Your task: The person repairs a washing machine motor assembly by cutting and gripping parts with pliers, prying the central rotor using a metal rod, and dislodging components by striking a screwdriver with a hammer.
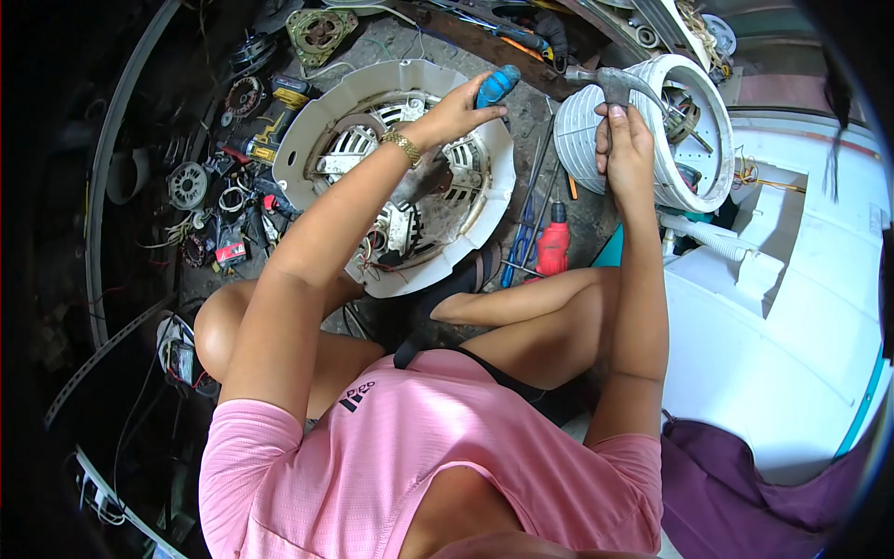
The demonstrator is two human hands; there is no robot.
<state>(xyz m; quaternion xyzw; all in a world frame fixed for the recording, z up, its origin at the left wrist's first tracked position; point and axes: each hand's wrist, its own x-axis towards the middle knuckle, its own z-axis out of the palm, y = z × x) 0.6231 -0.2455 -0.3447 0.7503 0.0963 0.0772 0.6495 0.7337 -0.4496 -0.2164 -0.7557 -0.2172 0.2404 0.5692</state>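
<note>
My left hand (454, 116), with a gold-coloured bracelet at the wrist, is closed around a screwdriver with a blue handle (498, 86); its shaft is mostly hidden. The hand is over the far right side of a round white plastic tub (500, 210). Inside that tub are dirty metal mechanism parts (410, 200) with slotted plates and thin wires. My right hand (627, 142) grips a claw hammer (612, 86) close to its head, raised in front of a white ribbed drum (582, 140). The hammer and the screwdriver are apart.
A red drill-like tool (553, 244) and blue-handled screwdrivers (515, 256) lie between the tub and my leg. Yellow power tools (268, 130) and loose motor parts (189, 186) crowd the left. A white appliance body (792, 345) stands at right, beside purple cloth (736, 484).
</note>
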